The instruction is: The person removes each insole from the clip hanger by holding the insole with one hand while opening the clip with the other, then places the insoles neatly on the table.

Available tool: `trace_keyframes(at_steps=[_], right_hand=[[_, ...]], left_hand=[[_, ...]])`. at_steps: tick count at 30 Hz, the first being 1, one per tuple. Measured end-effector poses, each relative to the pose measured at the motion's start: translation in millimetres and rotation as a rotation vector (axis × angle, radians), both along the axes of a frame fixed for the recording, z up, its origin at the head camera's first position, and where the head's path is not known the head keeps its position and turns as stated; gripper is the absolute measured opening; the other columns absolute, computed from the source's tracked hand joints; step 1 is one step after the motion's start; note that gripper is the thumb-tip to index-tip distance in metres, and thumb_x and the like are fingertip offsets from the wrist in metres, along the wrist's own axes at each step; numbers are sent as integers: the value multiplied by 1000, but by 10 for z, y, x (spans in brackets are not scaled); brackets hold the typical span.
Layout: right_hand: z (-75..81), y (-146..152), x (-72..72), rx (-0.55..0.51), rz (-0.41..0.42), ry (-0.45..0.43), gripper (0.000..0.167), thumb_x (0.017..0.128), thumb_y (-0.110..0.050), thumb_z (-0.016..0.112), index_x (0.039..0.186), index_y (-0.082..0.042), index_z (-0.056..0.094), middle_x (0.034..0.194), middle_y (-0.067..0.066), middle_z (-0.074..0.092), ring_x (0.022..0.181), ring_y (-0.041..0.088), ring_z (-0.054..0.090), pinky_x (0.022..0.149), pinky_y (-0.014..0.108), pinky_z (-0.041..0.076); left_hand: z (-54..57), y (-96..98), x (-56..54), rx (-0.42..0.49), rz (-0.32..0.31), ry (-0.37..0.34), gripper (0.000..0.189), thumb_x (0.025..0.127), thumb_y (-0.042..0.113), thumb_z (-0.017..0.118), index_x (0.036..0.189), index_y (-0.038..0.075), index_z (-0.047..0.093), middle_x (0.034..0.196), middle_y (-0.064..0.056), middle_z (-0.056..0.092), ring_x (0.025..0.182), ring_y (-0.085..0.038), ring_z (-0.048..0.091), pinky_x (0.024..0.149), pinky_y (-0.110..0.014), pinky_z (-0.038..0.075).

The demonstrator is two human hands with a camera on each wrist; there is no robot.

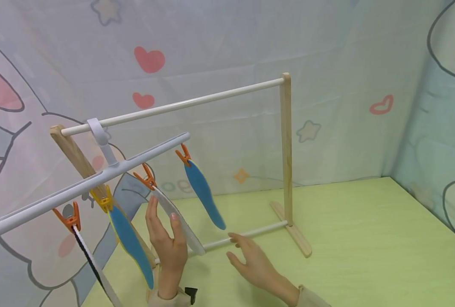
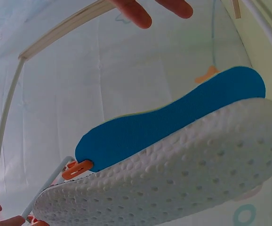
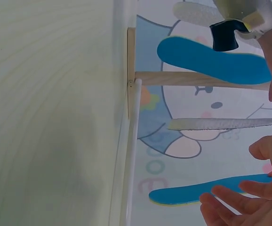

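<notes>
A white insole (image 1: 181,221) with a dimpled face hangs from an orange clip (image 1: 147,178) on a grey hanger bar (image 1: 135,161). My left hand (image 1: 167,245) is raised beside it, fingers extended upward and thumb overlapping the insole in the head view; firm contact is unclear. To the lower right, my right hand (image 1: 252,260) is held in the air with fingers loosely spread and nothing in them. A blue insole (image 1: 204,194) hangs right of the white one, and another blue insole (image 1: 129,243) hangs to its left from a yellow clip (image 1: 103,199).
The hanger hooks over the white top rod (image 1: 193,102) of a wooden stand (image 1: 286,149). Another insole (image 1: 97,268), seen edge-on, hangs at the far left. The stand rests on a light green table (image 1: 366,247), before a printed cloth backdrop (image 1: 227,42).
</notes>
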State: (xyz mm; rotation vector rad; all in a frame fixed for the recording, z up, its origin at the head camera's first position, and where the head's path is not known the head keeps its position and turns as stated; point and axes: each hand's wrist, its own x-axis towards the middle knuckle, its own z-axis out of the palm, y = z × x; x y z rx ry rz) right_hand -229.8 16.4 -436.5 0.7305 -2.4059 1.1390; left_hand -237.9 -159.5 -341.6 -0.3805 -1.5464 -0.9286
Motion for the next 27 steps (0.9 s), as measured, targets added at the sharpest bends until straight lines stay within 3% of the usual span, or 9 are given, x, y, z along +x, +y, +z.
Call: trace_keyframes(at_steps=[14,22,27], right_hand=[[6,-59,18,-13,41,-2,43,91,-30,48,128,-9,44,115,8,58,99,20,57,83,36,45],[9,-93,24,2,39,-9,43,91,-32,47,128,-9,44,116,7,57,99,19,56,82,35,45],[13,-114,26,2,54,-18,44,92,-32,47,128,-8,44,118,8,55,100,22,56,82,35,46]], left_hand=[[64,-75,43,-26,-44,-121,49,88,-1,44,134,-5,29,136,-24,35,129,-30,31,107,-21,19],[99,-93,88,34,-82,-230,48,91,5,40,137,-1,27,140,-19,32,133,-21,26,101,-53,22],[126,-132,67,67,-85,-227,46,91,4,39,136,0,29,139,-16,36,131,-20,29,100,-36,25]])
